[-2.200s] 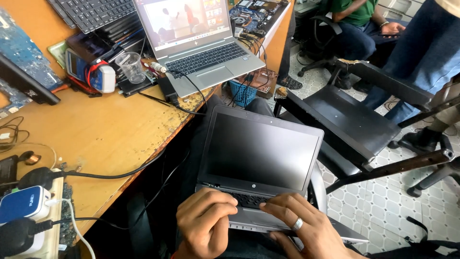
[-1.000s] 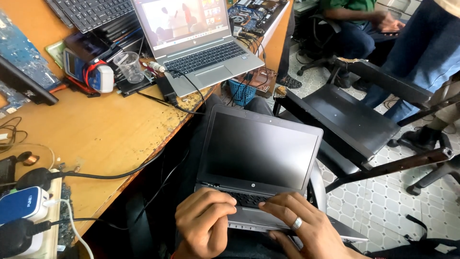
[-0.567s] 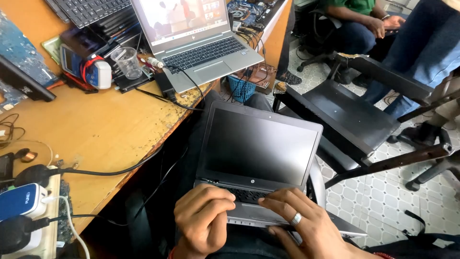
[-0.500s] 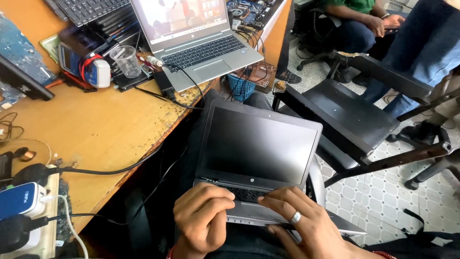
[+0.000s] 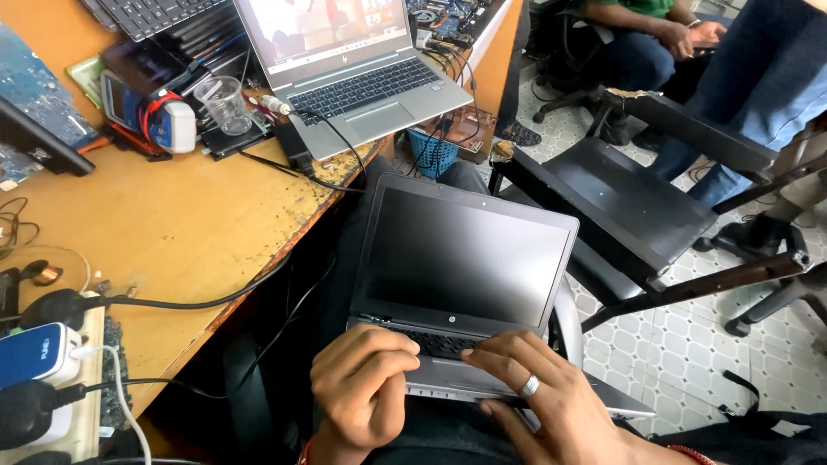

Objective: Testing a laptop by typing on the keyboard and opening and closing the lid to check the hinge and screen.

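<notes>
Both my left hand [image 5: 366, 387] and right hand [image 5: 538, 400] are still resting, holding nothing, on the small dark-screened grey laptop [image 5: 461, 288], lower middle; nothing is changing.

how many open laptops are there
2: a dark-screened laptop on the person's lap under both hands, and a silver laptop with a lit screen on the wooden desk. Others may be out of view.

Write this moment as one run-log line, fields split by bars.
left hand: on laptop keyboard | right hand: on keyboard, ring on finger | screen: dark | laptop: on lap, beside desk | second laptop: on desk, screen lit
</notes>
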